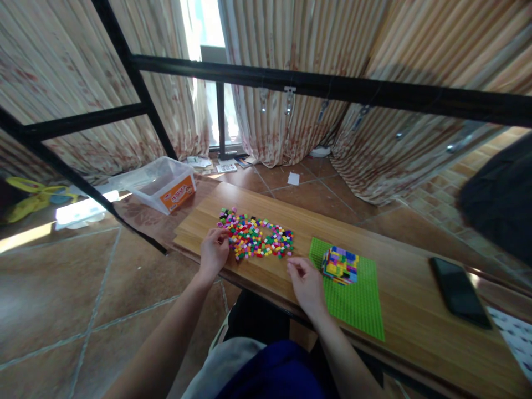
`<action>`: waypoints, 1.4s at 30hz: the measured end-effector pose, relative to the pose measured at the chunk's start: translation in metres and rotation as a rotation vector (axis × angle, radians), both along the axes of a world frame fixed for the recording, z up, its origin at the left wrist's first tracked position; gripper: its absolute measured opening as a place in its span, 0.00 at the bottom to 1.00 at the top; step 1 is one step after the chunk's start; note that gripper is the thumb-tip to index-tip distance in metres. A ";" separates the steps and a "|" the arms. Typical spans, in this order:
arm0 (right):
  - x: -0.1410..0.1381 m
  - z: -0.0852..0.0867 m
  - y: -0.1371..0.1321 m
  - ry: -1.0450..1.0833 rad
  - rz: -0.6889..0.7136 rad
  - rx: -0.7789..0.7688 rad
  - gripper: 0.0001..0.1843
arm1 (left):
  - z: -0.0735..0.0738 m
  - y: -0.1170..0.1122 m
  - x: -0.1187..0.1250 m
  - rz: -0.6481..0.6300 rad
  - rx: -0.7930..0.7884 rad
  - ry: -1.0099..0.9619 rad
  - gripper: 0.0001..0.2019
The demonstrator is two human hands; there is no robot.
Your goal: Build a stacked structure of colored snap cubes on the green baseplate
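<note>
the pile of small coloured bricks (257, 238) is seen spread on the desk (407, 310). the left hand (214, 250) is laid at the pile's left edge, fingers curled against the bricks; whether one is pinched cannot be told. the right hand (306, 281) is held just off the pile's right end, fingertips drawn together, any brick between them too small to be made out. further right of the pile, a multicoloured block (341, 264) is stood on a green baseplate (357, 305).
</note>
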State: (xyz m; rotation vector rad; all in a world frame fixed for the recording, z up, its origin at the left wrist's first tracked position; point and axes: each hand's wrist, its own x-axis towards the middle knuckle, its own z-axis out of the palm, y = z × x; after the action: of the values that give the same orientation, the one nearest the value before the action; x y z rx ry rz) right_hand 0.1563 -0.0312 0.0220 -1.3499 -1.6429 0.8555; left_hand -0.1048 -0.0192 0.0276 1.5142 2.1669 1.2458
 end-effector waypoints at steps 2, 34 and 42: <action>-0.003 0.000 -0.006 0.012 0.012 -0.008 0.12 | 0.004 0.006 -0.003 -0.029 -0.063 0.137 0.11; 0.007 0.008 -0.036 0.087 0.016 -0.052 0.09 | 0.034 0.065 -0.003 -0.389 -0.339 0.511 0.11; 0.002 0.039 -0.034 0.274 -0.008 -0.093 0.12 | 0.074 0.003 0.056 -0.729 -0.322 -0.423 0.10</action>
State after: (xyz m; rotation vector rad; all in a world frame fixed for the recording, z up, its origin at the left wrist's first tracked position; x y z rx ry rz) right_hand 0.1585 -0.0653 0.0610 -1.2390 -1.3997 1.0729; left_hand -0.0483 -0.0165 0.1013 1.5122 1.2825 0.8136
